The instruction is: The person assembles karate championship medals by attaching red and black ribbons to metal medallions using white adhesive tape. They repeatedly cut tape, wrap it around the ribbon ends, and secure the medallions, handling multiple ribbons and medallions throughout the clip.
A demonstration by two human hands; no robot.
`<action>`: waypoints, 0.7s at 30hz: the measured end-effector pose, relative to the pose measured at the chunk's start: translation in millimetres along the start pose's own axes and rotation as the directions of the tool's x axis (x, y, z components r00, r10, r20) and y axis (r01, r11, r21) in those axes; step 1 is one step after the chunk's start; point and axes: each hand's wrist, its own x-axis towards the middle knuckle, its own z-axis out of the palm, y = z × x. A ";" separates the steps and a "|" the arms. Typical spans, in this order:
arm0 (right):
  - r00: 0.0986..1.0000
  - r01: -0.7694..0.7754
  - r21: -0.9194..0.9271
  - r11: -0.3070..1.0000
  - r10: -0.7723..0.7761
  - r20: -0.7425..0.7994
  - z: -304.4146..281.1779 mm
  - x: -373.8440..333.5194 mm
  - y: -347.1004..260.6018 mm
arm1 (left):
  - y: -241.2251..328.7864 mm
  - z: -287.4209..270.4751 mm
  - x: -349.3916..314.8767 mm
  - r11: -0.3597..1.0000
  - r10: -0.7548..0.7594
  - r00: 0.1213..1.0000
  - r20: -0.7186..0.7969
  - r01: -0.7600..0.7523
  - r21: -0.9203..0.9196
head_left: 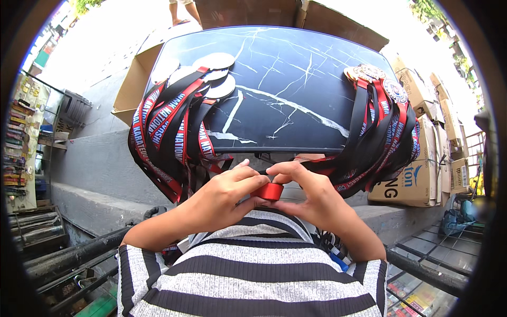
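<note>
Close to my body, at the table's near edge, my left hand [232, 187] and my right hand [310, 193] meet with bent fingers around a shiny red ribbon [270, 191], which looks rolled or folded into a short band. Both hands pinch it from either side. Beyond them is a dark marble-patterned table [296, 58]. On its left lie several round medals [219, 87], pale side up, their black and red lanyards [163, 134] hanging over the near edge. More medals [395, 91] lie at the right, with similar lanyards [380, 134] draped down.
Cardboard boxes [417, 174] are stacked right of the table, and an open carton [129, 87] stands at its left. More cardboard [338, 25] is behind it. Metal bars [428, 274] run low on both sides. A person's legs [181, 10] show at the top.
</note>
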 end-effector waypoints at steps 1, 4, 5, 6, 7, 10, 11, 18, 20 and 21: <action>1.000 -0.011 0.022 1.000 0.011 0.020 -1.0 0.6 -0.7 | 0.5 -1.6 1.4 1.000 0.013 1.000 -0.007 -0.013 0.006; 1.000 0.019 0.043 0.999 -0.020 0.009 -0.6 1.7 -1.3 | 0.4 -9.0 3.1 1.000 -0.006 0.998 0.069 0.007 -0.015; 0.999 0.017 0.047 0.999 -0.019 0.031 -0.2 1.6 -1.1 | 0.4 -10.5 3.4 1.000 -0.002 0.998 0.069 0.003 -0.014; 0.999 0.022 0.032 0.999 -0.024 0.041 0.7 1.4 -0.6 | 0.5 -11.8 3.4 0.999 -0.015 0.997 0.076 0.017 -0.031; 0.998 0.032 0.010 0.999 -0.032 0.055 1.7 0.9 -0.3 | 0.8 -12.7 3.3 0.999 -0.025 0.996 0.088 0.028 -0.033; 0.993 0.091 -0.116 0.989 -0.082 0.080 6.2 -0.4 1.2 | 2.9 -11.3 2.3 0.996 -0.079 0.991 0.105 0.082 -0.023; 0.990 0.125 -0.170 0.977 -0.111 0.086 7.4 -0.2 2.1 | 2.9 -9.9 2.9 0.998 -0.055 0.993 0.101 0.055 0.008; 0.988 0.133 -0.188 0.973 -0.115 0.099 7.4 -2.2 6.1 | -4.2 -1.6 3.5 1.000 0.002 1.000 0.021 -0.003 0.027; 0.978 0.200 -0.134 0.971 -0.190 0.084 9.0 -2.4 5.8 | -5.7 0.8 -0.4 0.997 0.001 0.998 0.067 -0.007 0.075; 0.986 0.145 -0.118 0.982 -0.133 0.104 9.7 -2.5 5.1 | -7.0 1.8 -1.6 0.988 0.014 0.996 0.083 -0.027 0.154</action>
